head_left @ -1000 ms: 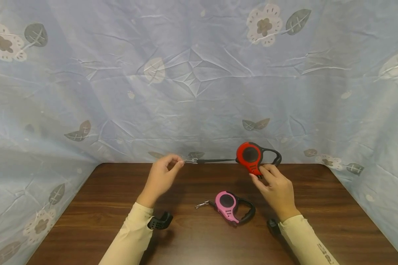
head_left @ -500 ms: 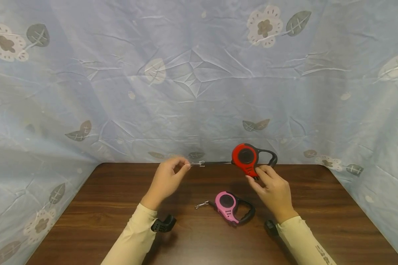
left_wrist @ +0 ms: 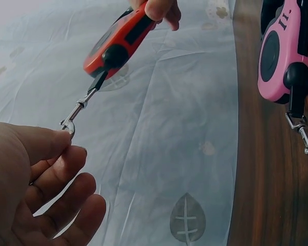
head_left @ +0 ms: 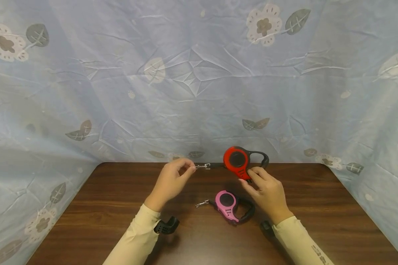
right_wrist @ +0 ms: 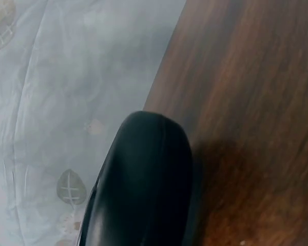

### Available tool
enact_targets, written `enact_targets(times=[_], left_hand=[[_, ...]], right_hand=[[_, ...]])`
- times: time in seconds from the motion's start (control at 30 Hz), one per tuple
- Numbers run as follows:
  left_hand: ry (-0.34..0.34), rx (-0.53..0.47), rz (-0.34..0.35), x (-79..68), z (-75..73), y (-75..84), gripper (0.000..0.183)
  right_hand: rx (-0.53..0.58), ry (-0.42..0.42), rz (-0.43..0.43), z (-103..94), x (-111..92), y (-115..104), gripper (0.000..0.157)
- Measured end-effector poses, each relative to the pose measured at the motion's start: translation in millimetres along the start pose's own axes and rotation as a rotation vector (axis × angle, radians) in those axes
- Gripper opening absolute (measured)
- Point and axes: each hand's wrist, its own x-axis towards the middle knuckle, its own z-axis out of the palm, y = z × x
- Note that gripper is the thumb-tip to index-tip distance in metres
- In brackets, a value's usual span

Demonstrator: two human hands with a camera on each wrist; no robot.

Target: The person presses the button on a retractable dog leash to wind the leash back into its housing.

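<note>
My right hand pinches the lower edge of a red retractable dog leash, holding it up over the back of the table. Its black loop handle points right. Thumb and index finger of my left hand pinch the silver snap hook at the end of its short black strap. In the left wrist view that hook runs straight from the fingertips to the casing. Below, a pink retractable leash lies on the table with its own metal clip pointing left.
The brown wooden table ends at the back against a pale blue patterned curtain, which also hangs at both sides. A black wrist device sits at the left sleeve, another at the right. The black handle fills the right wrist view's middle.
The red leash has moved left and slightly down with my right hand. My left hand has shifted right with the hook, and the strap between has shortened. The pink leash has stayed put.
</note>
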Motion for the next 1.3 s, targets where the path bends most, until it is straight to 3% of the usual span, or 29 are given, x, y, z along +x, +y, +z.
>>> enact_targets(times=[0.3,1.3], left_hand=[[0.003,0.018,0.036,-0.2,1.1,5.0,0.004],[-0.022,0.025,0.036,-2.7,7.3,6.4,0.004]], right_hand=[[0.009,0.015,-0.013,1.5,0.4,-2.9,0.026],[0.017,0.005,-0.02,1.9,0.8,-6.8,0.027]])
